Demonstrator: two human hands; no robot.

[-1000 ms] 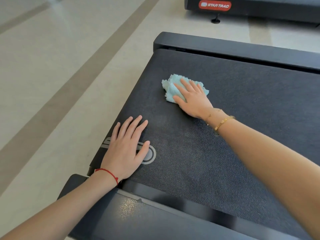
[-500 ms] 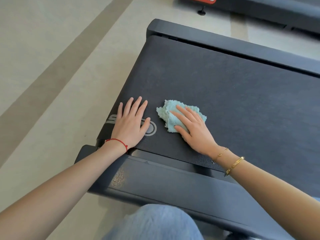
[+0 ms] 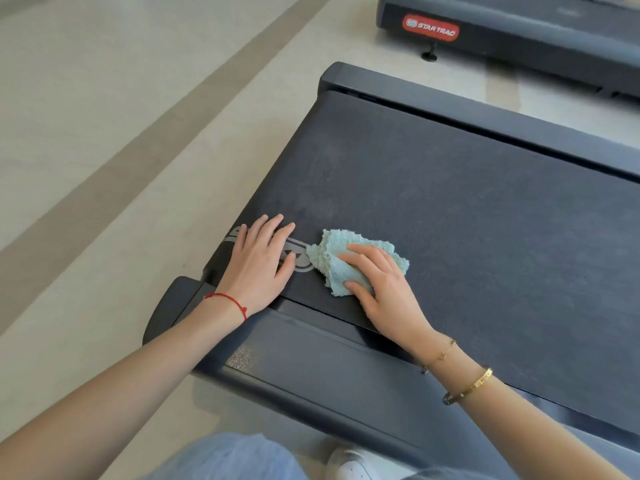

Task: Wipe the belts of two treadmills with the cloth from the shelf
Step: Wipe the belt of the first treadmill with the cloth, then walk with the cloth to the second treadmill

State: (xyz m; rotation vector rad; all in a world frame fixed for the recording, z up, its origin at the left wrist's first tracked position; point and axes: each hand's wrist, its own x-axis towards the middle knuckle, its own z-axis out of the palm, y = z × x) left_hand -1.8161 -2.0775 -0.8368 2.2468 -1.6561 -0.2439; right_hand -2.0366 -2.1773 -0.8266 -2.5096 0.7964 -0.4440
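Pale blue-green terry, bunched and fluffy at its frayed edges: this is the cloth [image 3: 349, 259], lying crumpled on the dark textured belt [image 3: 450, 209] close to its near edge. We see the right hand [image 3: 384, 289] pressing down on it, fingers spread nearly straight over the folds and thumb at the cloth's near edge; it pins the cloth rather than clenching it. The left hand [image 3: 259, 268] lies flat on the belt just beside the cloth, fingers straight and together, holding nothing, partly covering a grey printed logo [image 3: 299, 259]. We note a second treadmill [image 3: 519, 32] across the pale floor [image 3: 104, 133].
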